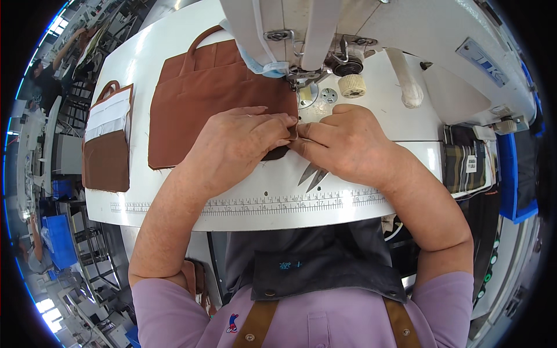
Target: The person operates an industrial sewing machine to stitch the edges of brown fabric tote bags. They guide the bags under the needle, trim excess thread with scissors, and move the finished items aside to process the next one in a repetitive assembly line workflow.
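Note:
A brown bag panel (197, 98) with a looped handle lies on the white sewing machine table, its right edge by the needle area. My left hand (235, 142) rests over its lower right part, thumb and fingers closed on the side edge. Opposite it, my right hand (351, 145) pinches the same edge between thumb and forefinger. Pointed thread snips (314, 176) show two spread blades below my right palm; their handles are hidden, so I cannot tell whether they are held. Just beyond my fingers stands the presser foot (303, 80) of the sewing machine (400, 26).
Left of the panel lies a smaller brown bag piece (106, 159) with a white lining. A printed ruler (264, 205) runs along the table's near edge. Folded striped cloth (461, 168) and a blue bin (516, 174) stand at right. Other people work far left.

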`<state>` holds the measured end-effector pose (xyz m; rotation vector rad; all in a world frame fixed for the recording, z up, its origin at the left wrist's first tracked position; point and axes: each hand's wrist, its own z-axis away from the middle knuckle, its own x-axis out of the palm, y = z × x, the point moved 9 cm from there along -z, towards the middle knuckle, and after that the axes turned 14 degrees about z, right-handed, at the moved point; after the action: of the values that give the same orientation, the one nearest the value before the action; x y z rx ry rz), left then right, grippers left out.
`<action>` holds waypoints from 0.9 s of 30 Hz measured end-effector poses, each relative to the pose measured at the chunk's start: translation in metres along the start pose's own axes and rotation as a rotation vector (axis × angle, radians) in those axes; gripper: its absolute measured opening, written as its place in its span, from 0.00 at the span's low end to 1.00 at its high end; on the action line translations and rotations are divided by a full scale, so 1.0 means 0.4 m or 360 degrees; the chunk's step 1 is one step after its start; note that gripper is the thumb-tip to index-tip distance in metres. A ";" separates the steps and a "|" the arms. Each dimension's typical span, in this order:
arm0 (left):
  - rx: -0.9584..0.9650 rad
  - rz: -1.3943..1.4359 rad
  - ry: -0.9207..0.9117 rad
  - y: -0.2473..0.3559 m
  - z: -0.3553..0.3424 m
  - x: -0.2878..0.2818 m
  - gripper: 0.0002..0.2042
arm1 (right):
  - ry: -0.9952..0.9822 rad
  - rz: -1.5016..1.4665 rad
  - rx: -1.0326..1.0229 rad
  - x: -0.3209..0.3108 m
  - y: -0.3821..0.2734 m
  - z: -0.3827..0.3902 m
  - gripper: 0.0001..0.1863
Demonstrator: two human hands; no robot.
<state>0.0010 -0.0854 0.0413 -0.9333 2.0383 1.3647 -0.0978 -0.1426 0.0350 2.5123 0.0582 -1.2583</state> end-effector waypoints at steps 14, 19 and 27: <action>0.0272 -0.0134 0.0048 0.011 0.044 0.019 0.11 | 0.0106 -0.0081 0.0102 -0.019 0.022 -0.006 0.08; 0.0342 -0.0214 0.0008 0.037 0.043 0.018 0.09 | -0.0047 -0.0106 0.0067 -0.005 0.028 0.000 0.12; 0.0253 -0.0146 0.0073 0.033 0.048 0.013 0.10 | 0.0067 -0.0205 0.0188 -0.010 0.033 -0.006 0.07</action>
<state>-0.0119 -0.0655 0.0383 -0.9828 2.0766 1.1252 -0.0957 -0.1539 0.0431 2.6739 0.1628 -1.2933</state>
